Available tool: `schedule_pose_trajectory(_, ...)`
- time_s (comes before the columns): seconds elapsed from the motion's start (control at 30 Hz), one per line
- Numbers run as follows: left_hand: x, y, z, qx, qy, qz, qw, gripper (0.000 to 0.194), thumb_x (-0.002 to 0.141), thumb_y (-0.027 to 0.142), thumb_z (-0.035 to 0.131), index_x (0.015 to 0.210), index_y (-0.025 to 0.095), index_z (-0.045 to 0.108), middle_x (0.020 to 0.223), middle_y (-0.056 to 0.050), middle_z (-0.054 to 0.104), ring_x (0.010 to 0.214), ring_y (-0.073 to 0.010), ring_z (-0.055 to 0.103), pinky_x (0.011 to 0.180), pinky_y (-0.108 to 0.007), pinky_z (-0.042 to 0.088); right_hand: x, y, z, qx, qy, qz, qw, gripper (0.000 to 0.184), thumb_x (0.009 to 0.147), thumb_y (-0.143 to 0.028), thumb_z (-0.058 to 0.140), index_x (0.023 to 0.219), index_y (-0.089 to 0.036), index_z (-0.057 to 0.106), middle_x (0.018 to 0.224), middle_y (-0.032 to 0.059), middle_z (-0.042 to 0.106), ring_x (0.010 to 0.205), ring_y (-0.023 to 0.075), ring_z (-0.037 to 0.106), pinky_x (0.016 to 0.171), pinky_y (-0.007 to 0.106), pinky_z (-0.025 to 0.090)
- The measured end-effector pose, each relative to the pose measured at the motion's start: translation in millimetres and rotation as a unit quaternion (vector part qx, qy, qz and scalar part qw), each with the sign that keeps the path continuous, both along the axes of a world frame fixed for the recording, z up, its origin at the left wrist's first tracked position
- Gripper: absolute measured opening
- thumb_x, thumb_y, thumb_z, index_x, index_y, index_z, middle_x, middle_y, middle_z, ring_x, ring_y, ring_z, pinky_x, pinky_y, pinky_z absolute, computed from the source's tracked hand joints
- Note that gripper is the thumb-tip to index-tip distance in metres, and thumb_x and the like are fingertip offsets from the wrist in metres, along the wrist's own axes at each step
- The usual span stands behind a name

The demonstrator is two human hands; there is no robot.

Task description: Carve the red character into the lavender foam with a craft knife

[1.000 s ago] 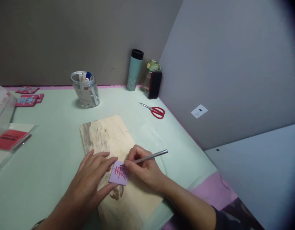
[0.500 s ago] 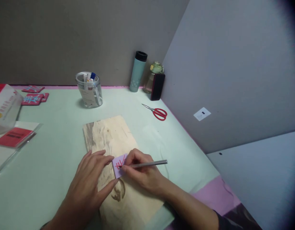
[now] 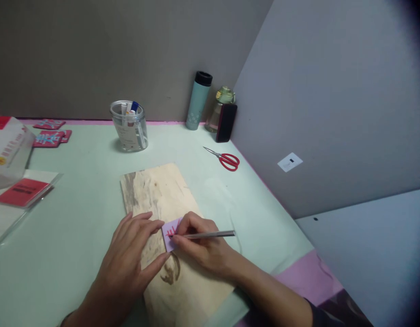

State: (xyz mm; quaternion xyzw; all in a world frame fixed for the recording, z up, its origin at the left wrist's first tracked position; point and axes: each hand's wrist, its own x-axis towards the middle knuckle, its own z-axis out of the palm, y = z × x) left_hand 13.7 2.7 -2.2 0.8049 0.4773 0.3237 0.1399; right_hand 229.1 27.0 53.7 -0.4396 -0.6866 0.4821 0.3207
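Note:
A small lilac paper square (image 3: pixel 170 235) with red strokes lies on a pale wooden board (image 3: pixel 162 195) on the mint green table (image 3: pixel 76 190). My left hand (image 3: pixel 130 256) rests flat on the board, fingers spread, its fingertips pinning the paper's left edge. My right hand (image 3: pixel 201 243) is closed in a pen grip on a thin metal craft knife (image 3: pixel 210 235), whose tip touches the paper. Most of the paper is hidden under my right fingers.
A clear jar of markers (image 3: pixel 130 126) stands behind the board. Red scissors (image 3: pixel 225 159) lie to the right near the grey partition. A teal flask (image 3: pixel 199 101), a glass bottle (image 3: pixel 220 109) and a dark phone (image 3: pixel 226 122) fill the corner. Red cards (image 3: pixel 48 136) and plastic packets (image 3: pixel 21 190) sit left.
The knife handle has dropped from pointing up-right to nearly level. My right hand has slid over the paper, covering more of it. The view has shifted slightly.

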Motion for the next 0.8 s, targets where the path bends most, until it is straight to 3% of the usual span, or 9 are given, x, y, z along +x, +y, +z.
schedule_pose_trajectory(0.8,-1.3,1.3,-1.9,0.025,-0.002,-0.007,1.000,0.038,0.097,0.040,0.064,0.129,0.023,0.052,0.118,-0.007,0.065,0.131,-0.0325,0.052,0.120,-0.056,0.030,0.8,-1.6,2.4,0.030,-0.036,0.028,0.999,0.019,0.094,-0.022,0.063,0.080,-0.021,0.050,0.075,-0.0033,0.054,0.064,0.0125,0.045,0.063,0.027,0.036)
